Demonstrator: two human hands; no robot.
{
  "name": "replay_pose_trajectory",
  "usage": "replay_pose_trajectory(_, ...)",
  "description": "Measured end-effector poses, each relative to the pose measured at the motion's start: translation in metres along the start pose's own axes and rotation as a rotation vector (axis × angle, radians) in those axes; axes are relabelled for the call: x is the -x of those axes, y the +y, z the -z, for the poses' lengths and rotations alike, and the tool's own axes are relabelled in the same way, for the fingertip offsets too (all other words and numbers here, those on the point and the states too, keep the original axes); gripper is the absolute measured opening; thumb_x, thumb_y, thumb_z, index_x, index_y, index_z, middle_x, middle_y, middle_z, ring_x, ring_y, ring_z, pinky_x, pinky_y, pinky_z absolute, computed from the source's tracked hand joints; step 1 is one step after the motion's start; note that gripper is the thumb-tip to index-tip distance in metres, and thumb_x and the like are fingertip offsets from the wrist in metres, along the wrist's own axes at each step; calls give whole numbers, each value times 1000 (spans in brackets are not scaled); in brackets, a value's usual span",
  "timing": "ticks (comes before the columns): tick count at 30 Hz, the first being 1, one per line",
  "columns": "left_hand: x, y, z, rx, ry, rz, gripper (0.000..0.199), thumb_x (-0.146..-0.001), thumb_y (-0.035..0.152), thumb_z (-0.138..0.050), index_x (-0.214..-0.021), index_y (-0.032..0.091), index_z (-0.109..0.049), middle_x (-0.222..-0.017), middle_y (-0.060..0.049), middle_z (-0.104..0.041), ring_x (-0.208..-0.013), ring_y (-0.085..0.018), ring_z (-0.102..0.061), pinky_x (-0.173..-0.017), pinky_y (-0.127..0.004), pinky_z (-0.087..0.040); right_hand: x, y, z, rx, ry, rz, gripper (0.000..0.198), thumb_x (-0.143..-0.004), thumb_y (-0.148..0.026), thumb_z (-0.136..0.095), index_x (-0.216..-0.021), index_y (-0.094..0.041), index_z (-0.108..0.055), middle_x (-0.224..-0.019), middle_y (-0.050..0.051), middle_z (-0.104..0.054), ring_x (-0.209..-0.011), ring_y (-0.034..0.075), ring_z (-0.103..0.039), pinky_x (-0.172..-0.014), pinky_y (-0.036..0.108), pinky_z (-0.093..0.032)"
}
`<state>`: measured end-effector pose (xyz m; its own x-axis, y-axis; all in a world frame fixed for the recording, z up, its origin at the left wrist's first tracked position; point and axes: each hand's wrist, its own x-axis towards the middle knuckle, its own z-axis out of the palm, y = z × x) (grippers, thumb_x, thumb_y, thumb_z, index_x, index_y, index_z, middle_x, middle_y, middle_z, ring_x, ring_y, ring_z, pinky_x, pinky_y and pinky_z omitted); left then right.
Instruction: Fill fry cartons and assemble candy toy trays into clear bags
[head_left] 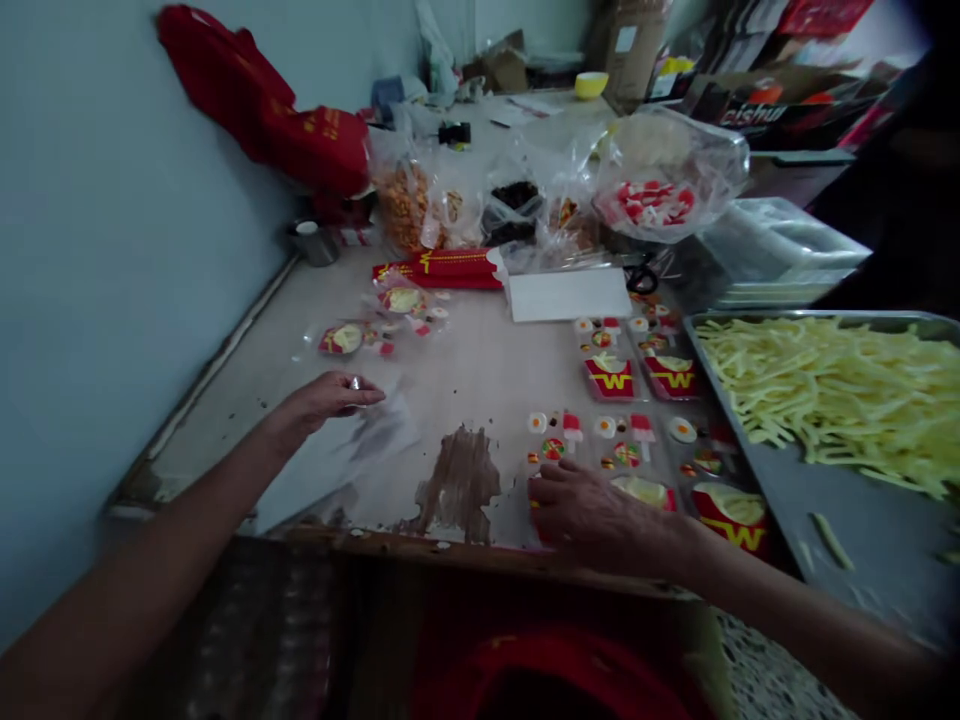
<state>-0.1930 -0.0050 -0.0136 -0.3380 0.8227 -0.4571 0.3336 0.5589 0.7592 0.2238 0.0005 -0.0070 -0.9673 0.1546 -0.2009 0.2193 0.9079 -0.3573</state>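
My left hand (330, 398) is above the left half of the table, its fingers pinched on a thin clear plastic bag (367, 440) that spreads below it. A silvery ring shows on one finger. At the front edge, my right hand (592, 510) curls its fingers over the near left clear plastic tray (553, 440), which holds small toy foods and is partly covered by the hand. Beside it are more such trays, including one with a red fries carton (731, 515) and one farther back (611, 375).
A metal tray (780, 480) of pale yellow toy fries (840, 390) stands at the right. Two packed trays (345, 338) lie at the left. Behind are red flat cartons (442, 268), a white box (570, 295), bags of small pieces (652, 200) and a metal cup (315, 243).
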Motion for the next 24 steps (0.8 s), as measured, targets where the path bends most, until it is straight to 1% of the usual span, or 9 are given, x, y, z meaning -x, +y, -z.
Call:
replay_pose_trajectory(2, 1, -5, -6, 80, 1, 41, 43, -44, 46, -89, -73, 18, -73, -74, -2, -66, -70, -14, -55, -64, -24, -41, -7, 6, 16, -75, 33, -3, 12, -85, -14, -57, -90, -20, -66, -104, 7, -65, -101, 22, -54, -98, 41, -42)
replay_pose_trajectory(4, 1, -11, -7, 124, 32, 51, 44, -43, 47, -90, -70, 18, -71, -71, -1, -64, -70, -14, -54, -65, -25, -41, -5, 14, 29, -111, 38, 31, 45, -75, -11, -61, -119, -19, -64, -132, 11, -59, -121, 26, -50, -106, 44, -38)
replay_pose_trajectory(6, 1, -14, -7, 133, 18, 56, 47, -44, 50, -90, -73, 18, -72, -72, -2, -65, -71, -15, -55, -66, -26, -42, -1, 25, 31, -56, 17, 98, 88, -64, -9, -65, -148, -19, -43, -156, 14, -39, -141, 33, -35, -114, 50, -30)
replay_pose_trajectory(8, 0, -15, -6, 133, -45, 46, 50, -48, 56, -88, -79, 18, -76, -78, -5, -69, -72, -16, -56, -66, -27, -42, 0, 36, 21, 53, 24, 130, 109, -58, -6, -66, -158, -21, -26, -163, 14, -29, -149, 37, -22, -118, 54, -22)
replay_pose_trajectory(10, -1, -14, -7, 127, -100, 38, 52, -53, 59, -85, -85, 18, -79, -85, -7, -73, -74, -17, -58, -67, -27, -42, -8, 45, 8, 131, 58, 135, 109, -60, -4, -66, -159, -24, -24, -160, 13, -36, -150, 36, -23, -121, 56, -16)
replay_pose_trajectory(13, 1, -11, -11, 158, -63, 54, 46, -55, 54, -85, -84, 19, -80, -90, -7, -75, -79, -17, -60, -72, -27, -43, -32, 52, 4, 130, 3, 169, 104, -62, -15, -76, -155, -23, -33, -143, 14, -53, -139, 35, -40, -121, 58, -13)
replay_pose_trajectory(17, 11, -6, -19, 186, 59, 20, 40, -53, 48, -87, -78, 18, -78, -79, -5, -73, -73, -16, -59, -68, -27, -41, -66, 57, 33, 23, -57, 146, 110, -52, -37, -88, -150, -22, -41, -119, 9, -61, -109, 30, -54, -111, 54, -31)
replay_pose_trajectory(20, 18, -3, -28, 191, 97, -23, 37, -51, 46, -89, -70, 17, -75, -71, -3, -70, -68, -15, -58, -67, -28, -41, -81, 62, 63, 17, 96, 29, 111, -56, -42, -86, -153, -21, -37, -121, 11, -58, -108, 30, -51, -100, 46, -39)
replay_pose_trajectory(24, 22, -2, -46, 174, 139, -78, 37, -55, 48, -89, -69, 17, -73, -67, -1, -67, -64, -14, -56, -64, -27, -39, -91, 73, 91, 172, 365, -173, 105, -63, -48, -81, -153, -21, -35, -127, 14, -55, -113, 34, -48, -99, 48, -37)
